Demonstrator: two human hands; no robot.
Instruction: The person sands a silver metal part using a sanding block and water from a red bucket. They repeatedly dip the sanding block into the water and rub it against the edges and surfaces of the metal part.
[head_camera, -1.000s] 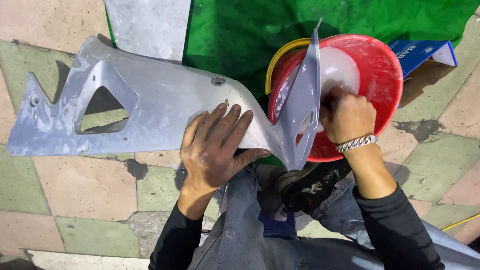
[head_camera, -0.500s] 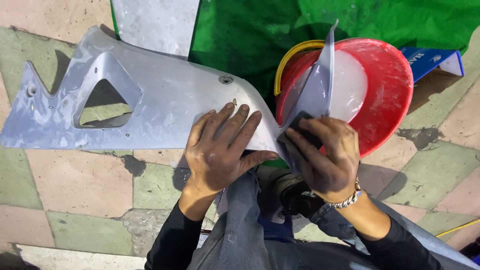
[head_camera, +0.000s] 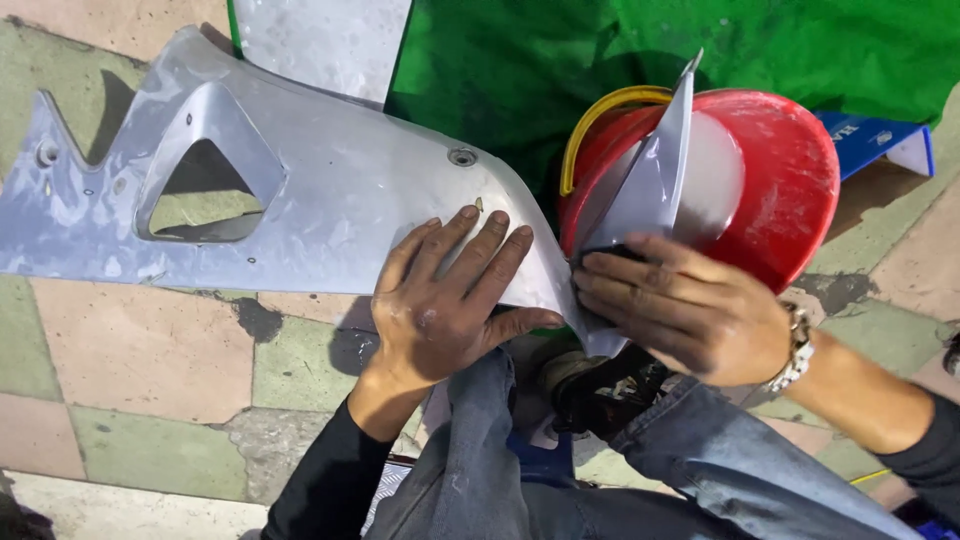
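resting flat, fingers spread wide open: left hand, palm down on grey motorcycle fairing panel, which lies across the person's knees over the tiled floor. right hand: fingers extended and pressed together against the panel's narrow upturned end, a dark pad partly hidden beneath the fingertips. red bucket with yellow handle just behind that end; green tarp beyond.

Panel spans frame left to centre over floor, bucket upper right behind its tip, cloth along top.
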